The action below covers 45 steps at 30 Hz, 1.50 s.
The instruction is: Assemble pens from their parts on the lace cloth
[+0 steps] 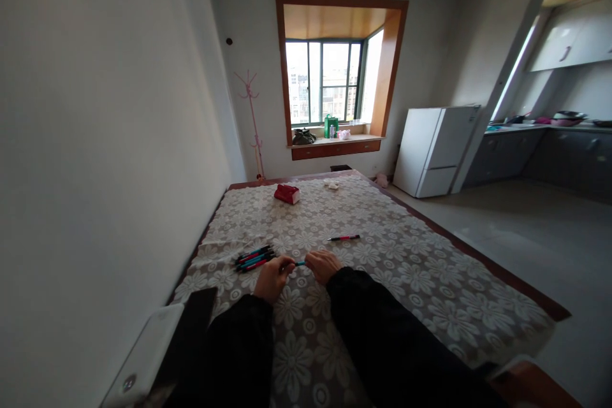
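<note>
Both hands, left hand [272, 277] and right hand [324, 266], pinch one teal pen [299, 262] between them; pull straight, evenly. Pen pile [255, 258] lies just beyond the left.

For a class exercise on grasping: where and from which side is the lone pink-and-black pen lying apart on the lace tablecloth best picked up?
Pinch the lone pink-and-black pen at mid-barrel from above. It lies flat and crosswise on the floral lace tablecloth, nothing touching it.

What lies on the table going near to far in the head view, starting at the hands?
Left hand and right hand holding a teal pen → bundle of pens → single red pen → red box → white crumpled item.
</note>
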Each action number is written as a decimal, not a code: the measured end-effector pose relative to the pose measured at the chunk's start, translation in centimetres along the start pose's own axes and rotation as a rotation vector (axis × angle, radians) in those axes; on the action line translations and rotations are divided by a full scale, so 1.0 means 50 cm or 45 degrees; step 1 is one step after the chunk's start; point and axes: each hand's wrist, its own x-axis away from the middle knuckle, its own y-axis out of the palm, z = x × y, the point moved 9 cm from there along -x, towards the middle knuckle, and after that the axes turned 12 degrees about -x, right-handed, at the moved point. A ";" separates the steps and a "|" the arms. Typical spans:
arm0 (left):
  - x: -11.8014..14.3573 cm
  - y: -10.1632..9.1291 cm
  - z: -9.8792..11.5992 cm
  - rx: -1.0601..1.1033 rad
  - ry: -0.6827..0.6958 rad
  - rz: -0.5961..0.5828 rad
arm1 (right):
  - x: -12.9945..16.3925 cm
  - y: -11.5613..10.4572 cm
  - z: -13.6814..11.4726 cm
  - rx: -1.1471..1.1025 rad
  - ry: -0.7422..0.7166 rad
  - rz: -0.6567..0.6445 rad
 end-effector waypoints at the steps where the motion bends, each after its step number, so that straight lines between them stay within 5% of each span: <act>1: 0.001 0.002 0.000 -0.005 -0.016 -0.020 | -0.001 0.003 -0.001 0.020 0.007 -0.016; 10: 0.000 0.010 -0.006 -0.142 -0.105 -0.089 | 0.000 0.004 -0.010 0.126 -0.021 -0.003; 25: -0.001 -0.009 0.007 -0.105 0.003 0.082 | 0.005 0.005 0.007 0.043 -0.002 0.019; 45: 0.001 0.005 -0.004 -0.209 -0.065 0.006 | 0.006 0.016 0.014 -0.027 -0.002 -0.018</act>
